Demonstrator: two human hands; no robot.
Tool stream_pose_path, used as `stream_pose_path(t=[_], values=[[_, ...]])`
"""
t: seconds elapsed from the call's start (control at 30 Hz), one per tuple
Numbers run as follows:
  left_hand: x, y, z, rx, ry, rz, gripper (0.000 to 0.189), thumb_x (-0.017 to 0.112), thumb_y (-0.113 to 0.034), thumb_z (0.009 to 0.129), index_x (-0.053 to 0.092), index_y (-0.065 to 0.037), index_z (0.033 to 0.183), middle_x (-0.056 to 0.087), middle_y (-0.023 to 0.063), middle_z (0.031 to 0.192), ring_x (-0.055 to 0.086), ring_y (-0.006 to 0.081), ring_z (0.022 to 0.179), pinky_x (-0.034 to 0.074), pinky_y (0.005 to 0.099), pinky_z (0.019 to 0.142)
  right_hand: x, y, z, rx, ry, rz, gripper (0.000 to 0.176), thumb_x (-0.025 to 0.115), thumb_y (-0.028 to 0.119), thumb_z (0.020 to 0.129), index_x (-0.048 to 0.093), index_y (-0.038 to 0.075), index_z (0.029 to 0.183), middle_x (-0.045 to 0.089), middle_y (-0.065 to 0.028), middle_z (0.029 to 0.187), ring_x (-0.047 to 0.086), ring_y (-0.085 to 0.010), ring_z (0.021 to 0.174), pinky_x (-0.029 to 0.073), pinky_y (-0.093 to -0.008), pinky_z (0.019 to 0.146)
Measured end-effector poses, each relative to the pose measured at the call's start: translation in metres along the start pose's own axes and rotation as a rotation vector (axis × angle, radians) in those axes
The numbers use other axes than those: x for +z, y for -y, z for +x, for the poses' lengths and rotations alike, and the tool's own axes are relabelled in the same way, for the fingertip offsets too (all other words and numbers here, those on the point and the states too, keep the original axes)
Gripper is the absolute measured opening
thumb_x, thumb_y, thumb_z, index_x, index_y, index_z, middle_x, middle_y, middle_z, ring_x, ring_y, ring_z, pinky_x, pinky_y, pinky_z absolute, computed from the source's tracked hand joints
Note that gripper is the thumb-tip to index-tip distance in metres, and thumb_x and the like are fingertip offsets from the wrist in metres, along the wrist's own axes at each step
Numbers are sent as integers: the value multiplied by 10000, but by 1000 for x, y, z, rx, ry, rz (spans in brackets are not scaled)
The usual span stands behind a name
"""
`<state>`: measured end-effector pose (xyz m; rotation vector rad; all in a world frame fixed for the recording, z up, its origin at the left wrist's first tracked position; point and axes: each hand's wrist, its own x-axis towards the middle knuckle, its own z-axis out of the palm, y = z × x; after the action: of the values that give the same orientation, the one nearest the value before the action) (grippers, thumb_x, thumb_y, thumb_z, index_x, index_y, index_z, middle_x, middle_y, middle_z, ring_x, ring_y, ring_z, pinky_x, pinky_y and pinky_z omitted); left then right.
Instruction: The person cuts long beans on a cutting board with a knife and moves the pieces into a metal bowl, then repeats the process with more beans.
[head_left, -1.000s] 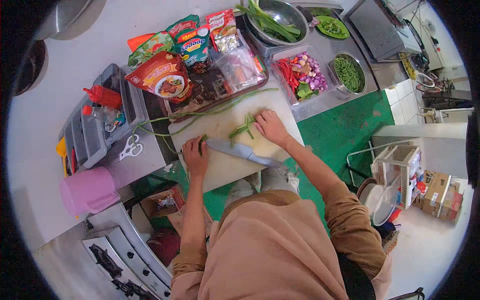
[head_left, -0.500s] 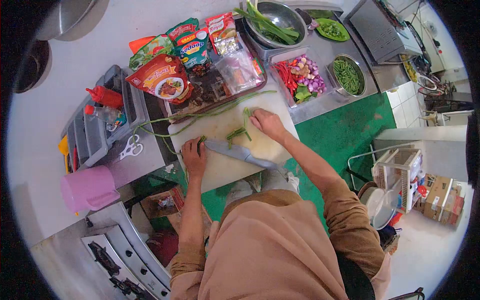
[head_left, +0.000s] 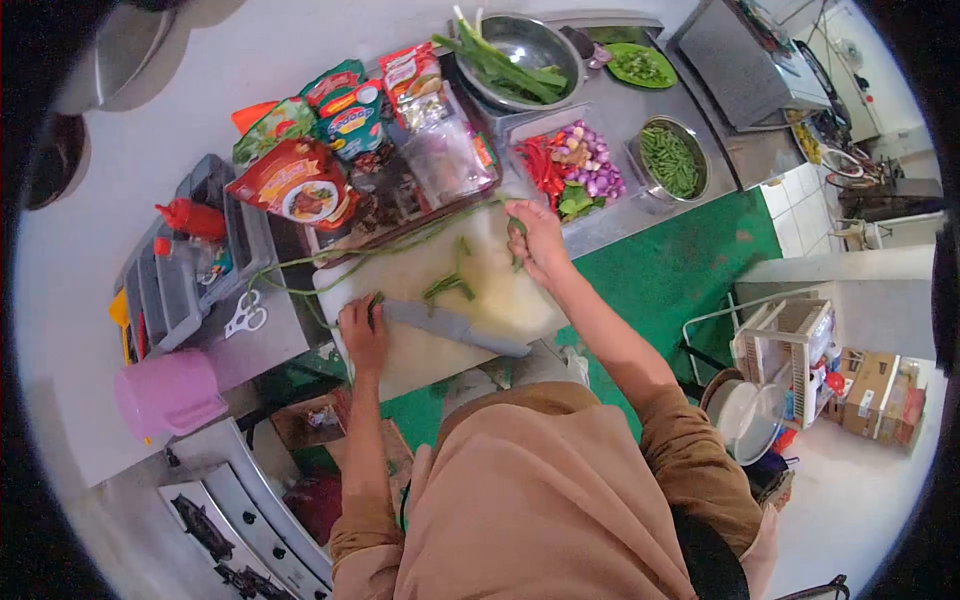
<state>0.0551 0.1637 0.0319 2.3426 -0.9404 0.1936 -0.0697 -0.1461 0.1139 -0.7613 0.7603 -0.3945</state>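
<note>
Fingers of the right hand (head_left: pixel 542 243) pinch bean pieces (head_left: pixel 518 263); left hand (head_left: pixel 362 338) grips green beans (head_left: pixel 375 302) beside the grey knife (head_left: pixel 440 323).

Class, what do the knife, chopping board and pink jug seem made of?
Knife: probably metal, its blade flat and matte grey, possibly coated.
Chopping board: likely plastic, pale and smooth, no visible grain.
Pink jug: probably plastic, evenly coloured, handle looking moulded.
</note>
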Motion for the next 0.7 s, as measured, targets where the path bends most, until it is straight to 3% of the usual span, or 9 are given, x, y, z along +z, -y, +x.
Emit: stream_pose_path(t=[0.03, 0.23, 0.37, 0.47, 0.53, 0.7], values=[[-2, -4, 1, 17, -1, -9, 234, 597, -140, 893, 615, -29, 1098, 591, 174, 1007, 530, 372, 966, 419, 462, 863, -4, 14, 0, 9, 11, 69, 139, 599, 209, 930, 557, 82, 890, 420, 35, 570, 332, -63, 402, 257, -222, 369], [2, 5, 1, 37, 30, 15, 240, 586, -152, 904, 611, -33, 1111, 587, 169, 1044, 521, 368, 1000, 408, 458, 886, -77, 106, 37, 29, -12, 432, 131, 619, 230, 902, 556, 115, 895, 391, 64, 568, 334, -58, 421, 244, -210, 359], [-2, -7, 2, -19, 49, 38, 248, 562, -193, 928, 608, -29, 1108, 585, 164, 1062, 513, 373, 1015, 400, 456, 900, -140, 169, 69, -188, -128, 392, 160, 632, 228, 892, 539, 133, 803, 403, 48, 600, 343, -61, 440, 271, -203, 375], [2, -1, -1, -25, 49, 66, 257, 555, -205, 933, 606, -29, 1113, 578, 168, 1068, 510, 375, 1020, 400, 459, 901, -199, 191, 102, -230, -192, 311, 152, 624, 229, 903, 565, 92, 870, 454, 20, 644, 421, -86, 494, 299, -203, 396], [6, 5, -3, -18, 40, 85, 263, 554, -209, 934, 605, -28, 1117, 573, 173, 1069, 508, 377, 1021, 400, 462, 901, -213, 202, 112, -200, -679, -178, 134, 622, 204, 893, 600, 74, 920, 539, -23, 696, 502, -103, 550, 341, -209, 424], [5, 4, -2, -35, 56, 78, 286, 556, -223, 936, 601, -23, 1135, 562, 188, 1068, 506, 379, 1010, 400, 469, 900, -265, 219, 136, -178, -661, -619, 203, 607, 158, 880, 646, 37, 1038, 648, -76, 835, 592, -181, 702, 448, -304, 601]])
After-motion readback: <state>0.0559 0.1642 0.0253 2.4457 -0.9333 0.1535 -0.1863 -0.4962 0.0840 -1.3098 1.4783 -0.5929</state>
